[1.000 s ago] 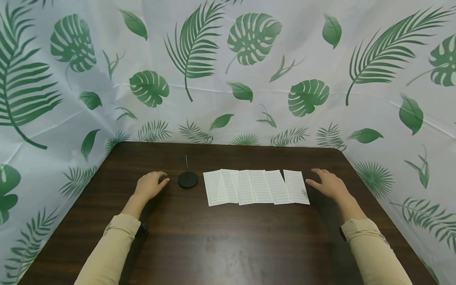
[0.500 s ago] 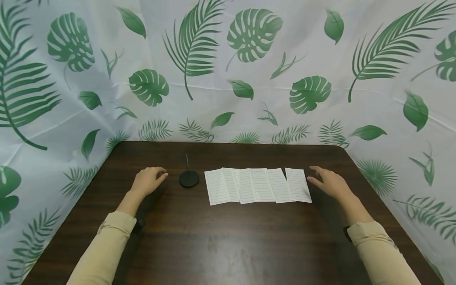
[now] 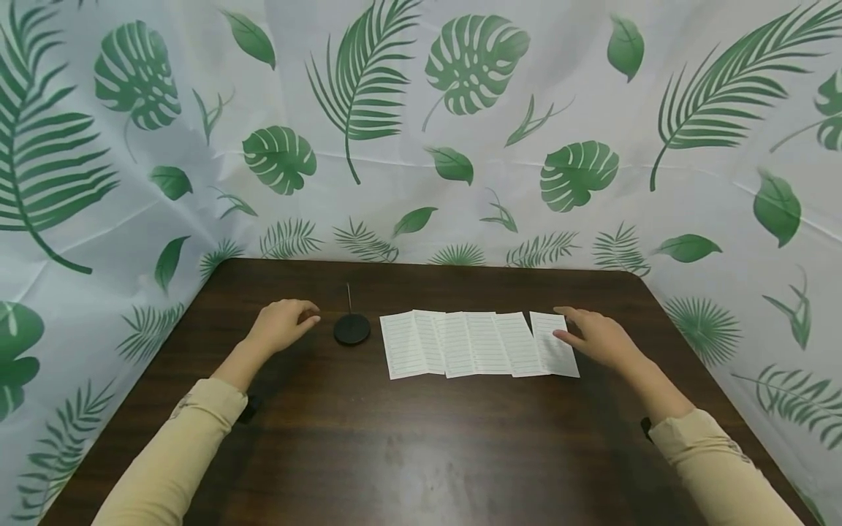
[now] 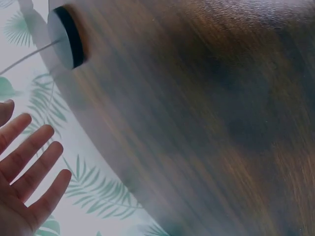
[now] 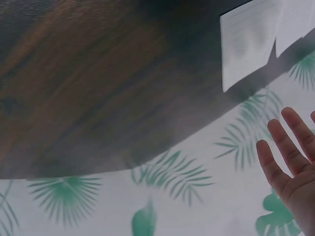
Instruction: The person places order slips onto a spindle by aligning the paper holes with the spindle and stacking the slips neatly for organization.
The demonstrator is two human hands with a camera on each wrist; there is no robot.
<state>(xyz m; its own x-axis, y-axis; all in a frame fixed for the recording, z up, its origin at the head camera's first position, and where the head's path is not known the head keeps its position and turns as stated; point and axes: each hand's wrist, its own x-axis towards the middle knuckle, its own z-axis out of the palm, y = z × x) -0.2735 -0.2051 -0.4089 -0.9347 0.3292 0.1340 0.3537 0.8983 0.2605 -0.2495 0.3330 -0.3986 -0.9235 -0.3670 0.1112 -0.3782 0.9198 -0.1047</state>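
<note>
A black round base with a thin upright metal spike (image 3: pixel 351 329) stands on the table, like a bill spike. My left hand (image 3: pixel 281 324) hovers just left of it, fingers loosely bent and holding nothing; the left wrist view shows the fingers (image 4: pixel 37 157) spread apart. Several lined white paper slips (image 3: pixel 460 343) lie in an overlapping row right of the base. Over the rightmost slip (image 3: pixel 555 354) reaches my right hand (image 3: pixel 601 337), its fingers relaxed and nothing gripped. That slip (image 5: pixel 248 42) also appears in the right wrist view, apart from the fingers.
The dark wood table (image 3: pixel 408 446) has rounded far corners. Behind it and at both sides hangs a white curtain (image 3: pixel 395 204) with green leaf prints, close to the table's edges.
My right hand has moved left, from beside the rightmost slip to above it. The left hand has shifted slightly toward the black base. The slips lie as before.
</note>
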